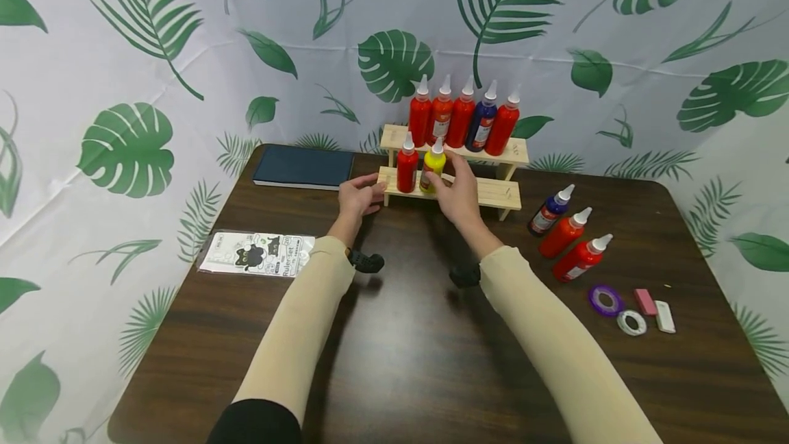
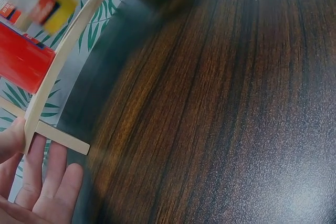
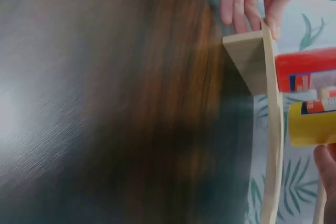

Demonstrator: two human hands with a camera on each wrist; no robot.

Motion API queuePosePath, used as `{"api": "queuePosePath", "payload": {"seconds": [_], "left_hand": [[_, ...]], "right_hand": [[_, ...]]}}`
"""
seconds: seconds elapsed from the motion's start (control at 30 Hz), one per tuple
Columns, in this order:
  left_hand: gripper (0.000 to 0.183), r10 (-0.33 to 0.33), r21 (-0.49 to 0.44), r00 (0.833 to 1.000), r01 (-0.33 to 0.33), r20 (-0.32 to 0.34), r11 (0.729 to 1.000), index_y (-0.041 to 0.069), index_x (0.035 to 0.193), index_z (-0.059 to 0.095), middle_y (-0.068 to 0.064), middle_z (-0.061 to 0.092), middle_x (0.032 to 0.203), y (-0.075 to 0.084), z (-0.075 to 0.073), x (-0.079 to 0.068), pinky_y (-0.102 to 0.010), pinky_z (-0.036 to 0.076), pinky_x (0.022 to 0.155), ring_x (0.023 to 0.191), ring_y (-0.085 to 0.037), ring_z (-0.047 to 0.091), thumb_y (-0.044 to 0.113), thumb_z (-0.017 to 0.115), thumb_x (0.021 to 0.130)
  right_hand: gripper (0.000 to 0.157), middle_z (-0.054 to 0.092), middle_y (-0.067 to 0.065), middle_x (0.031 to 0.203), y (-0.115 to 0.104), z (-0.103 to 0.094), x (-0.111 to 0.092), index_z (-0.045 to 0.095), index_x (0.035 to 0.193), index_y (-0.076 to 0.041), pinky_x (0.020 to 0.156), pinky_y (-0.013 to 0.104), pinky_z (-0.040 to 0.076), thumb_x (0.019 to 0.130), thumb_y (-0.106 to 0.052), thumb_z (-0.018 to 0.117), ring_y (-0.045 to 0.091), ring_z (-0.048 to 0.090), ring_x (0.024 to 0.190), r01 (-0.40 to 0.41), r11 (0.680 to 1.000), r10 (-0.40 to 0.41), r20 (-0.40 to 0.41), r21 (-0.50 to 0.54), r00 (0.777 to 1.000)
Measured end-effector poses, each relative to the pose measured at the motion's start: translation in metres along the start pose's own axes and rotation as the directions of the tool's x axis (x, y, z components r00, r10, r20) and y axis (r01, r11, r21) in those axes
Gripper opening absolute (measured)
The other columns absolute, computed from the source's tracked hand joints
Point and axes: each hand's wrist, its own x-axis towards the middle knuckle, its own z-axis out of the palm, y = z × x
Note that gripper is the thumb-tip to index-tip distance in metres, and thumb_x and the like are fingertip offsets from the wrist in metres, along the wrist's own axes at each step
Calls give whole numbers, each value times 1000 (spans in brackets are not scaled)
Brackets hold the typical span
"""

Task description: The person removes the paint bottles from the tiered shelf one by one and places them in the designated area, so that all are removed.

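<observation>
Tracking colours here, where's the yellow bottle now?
In the head view, the right hand holds the yellow bottle at the lower shelf, right of its red bottle.

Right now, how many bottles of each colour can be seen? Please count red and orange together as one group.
Red or orange bottles: 7
Dark blue bottles: 2
Yellow bottle: 1
Total: 10

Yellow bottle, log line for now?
left hand: grips end of lower shelf | right hand: holds yellow bottle just above it | red bottle: standing alongside
</observation>
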Motion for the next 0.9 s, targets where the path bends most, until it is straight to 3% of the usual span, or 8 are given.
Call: {"api": "queuePosePath", "payload": {"seconds": [0.13, 0.27, 0.37, 0.57, 0.67, 0.9], "left_hand": [[31, 14, 0, 1000, -14, 14, 1000, 18, 115, 71, -9, 73, 99, 0, 2, -1, -36, 58, 74, 90, -24, 71, 18, 75, 84], [31, 12, -1, 1000, -12, 13, 1000, 18, 115, 71, -9, 72, 100, 1, 2, 0, -35, 58, 73, 88, -23, 71, 18, 75, 84], [30, 10, -3, 1000, -10, 15, 1000, 18, 115, 71, -9, 72, 101, 1, 1, 0, -36, 58, 75, 87, -22, 71, 18, 75, 85], [30, 18, 12, 1000, -18, 9, 1000, 17, 115, 71, -9, 73, 101, 2, -2, 0, -37, 57, 77, 89, -23, 71, 18, 74, 85], [30, 27, 13, 1000, -27, 8, 1000, 16, 116, 71, -9, 72, 102, 2, -2, 1, -38, 57, 77, 92, -25, 70, 17, 74, 85], [31, 13, 19, 1000, -14, 9, 1000, 17, 115, 71, -8, 73, 100, -1, -1, 4, -36, 58, 75, 90, -23, 71, 17, 74, 85]], "right_hand": [[50, 54, 12, 126, 5, -22, -22, 50, 134, -7, 90, 41, 52, 89, -15, 69, 27, 56, 114, 80, 995, -76, -71, 52, 995], [49, 56, 17, 124, 2, -54, -55, 51, 132, 0, 89, 44, 52, 87, -7, 69, 29, 58, 110, 79, 993, -65, -161, 86, 985], [49, 57, 19, 123, 10, -75, -75, 53, 131, 3, 89, 42, 53, 86, -3, 70, 26, 59, 106, 35, 997, -16, -240, 75, 971], [52, 57, 11, 128, 54, -101, -95, 51, 135, -6, 92, 39, 51, 87, -13, 71, 22, 58, 108, -121, 993, 116, -365, 9, 924], [53, 55, 11, 132, 65, -106, -98, 49, 137, -6, 96, 42, 48, 89, -16, 69, 26, 57, 114, -173, 985, 160, -374, -1, 914], [53, 52, 15, 135, 72, -108, -100, 46, 138, -3, 97, 49, 45, 89, -10, 67, 31, 53, 121, -180, 984, 163, -340, -19, 926]]}}
